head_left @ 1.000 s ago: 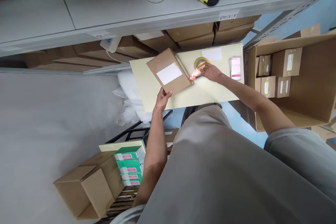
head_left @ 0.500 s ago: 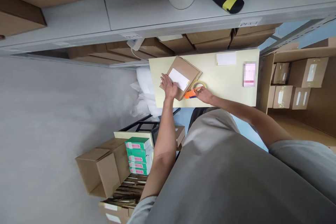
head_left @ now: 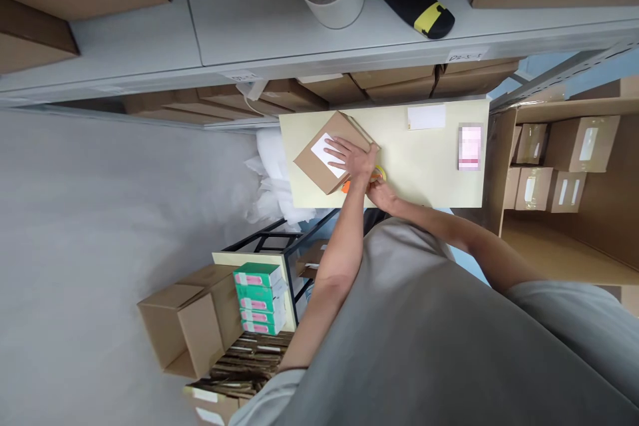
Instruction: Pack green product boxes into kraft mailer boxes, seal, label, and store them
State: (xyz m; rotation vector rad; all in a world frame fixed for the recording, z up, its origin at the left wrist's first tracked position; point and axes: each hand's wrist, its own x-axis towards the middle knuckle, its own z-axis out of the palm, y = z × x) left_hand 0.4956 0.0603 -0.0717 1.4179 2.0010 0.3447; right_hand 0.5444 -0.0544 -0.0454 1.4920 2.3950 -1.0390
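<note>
While the left grip (head_left: 356,160) was laid, fingers apart, across the box (head_left: 319,180), the orange tape dispenser (head_left: 346,187) was clasped beside it by the right grip (head_left: 381,194); rightward of both, bare surface (head_left: 429,173) was bounded by its near edge.

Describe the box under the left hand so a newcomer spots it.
Below the grey shelf sits a pale yellow table. On its left half lies a brown box, the left hand partly covering its white label. Unlike the boxes beneath the shelf, it lies on the table.
</note>
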